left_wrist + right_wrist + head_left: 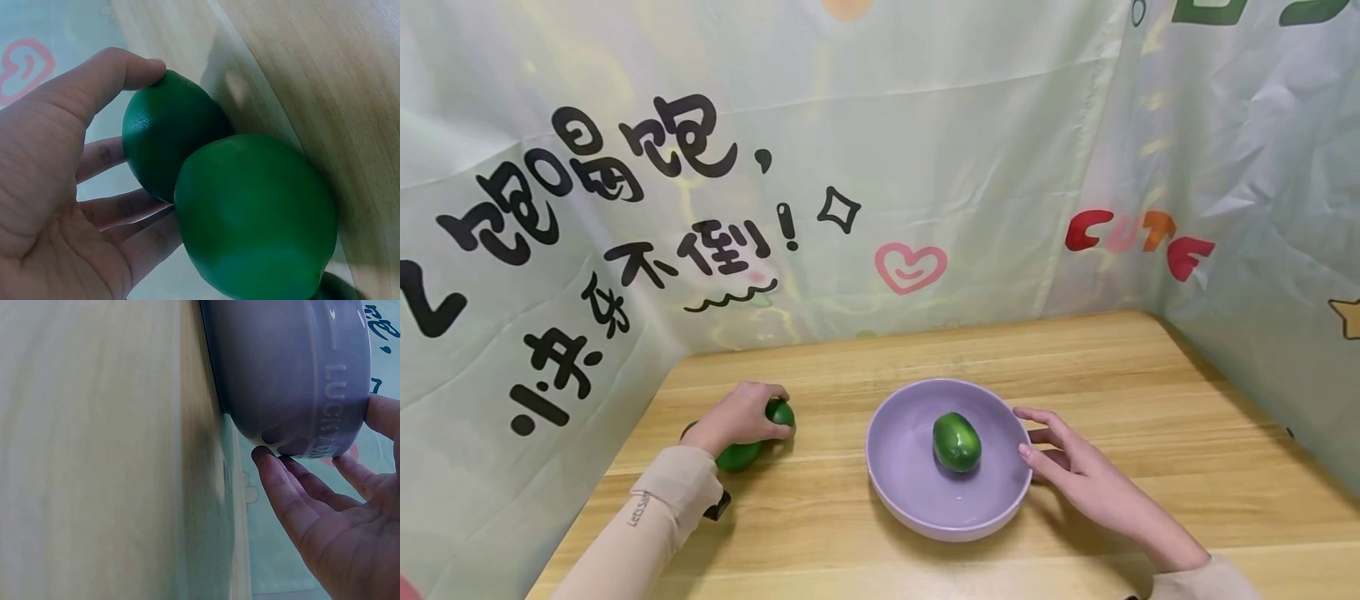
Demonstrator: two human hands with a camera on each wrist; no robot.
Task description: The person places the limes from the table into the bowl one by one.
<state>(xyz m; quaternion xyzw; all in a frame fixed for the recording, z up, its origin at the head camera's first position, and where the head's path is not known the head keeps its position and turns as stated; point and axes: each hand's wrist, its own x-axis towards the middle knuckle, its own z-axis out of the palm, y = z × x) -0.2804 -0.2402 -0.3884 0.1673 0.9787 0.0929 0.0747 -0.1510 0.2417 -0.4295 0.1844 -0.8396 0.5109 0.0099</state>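
Note:
My left hand (739,417) is at the left of the table, thumb and fingers round a small green lime (172,128). Against that lime in the left wrist view lies a larger, smooth green fruit (259,215), which my wrist partly covers in the head view. A purple bowl (898,475) stands near the middle, with a glossy oval green fruit (957,442) inside it. At the bowl's right side, my right hand (1071,467) rests its spread fingertips on the outer wall, the thumb close to the rim.
The wooden table (820,508) meets a pale printed cloth (985,167) at the back and both sides. In the left wrist view, a dark rounded thing (337,286) shows partly behind the larger fruit. Raised lettering (334,394) runs along the bowl's outside.

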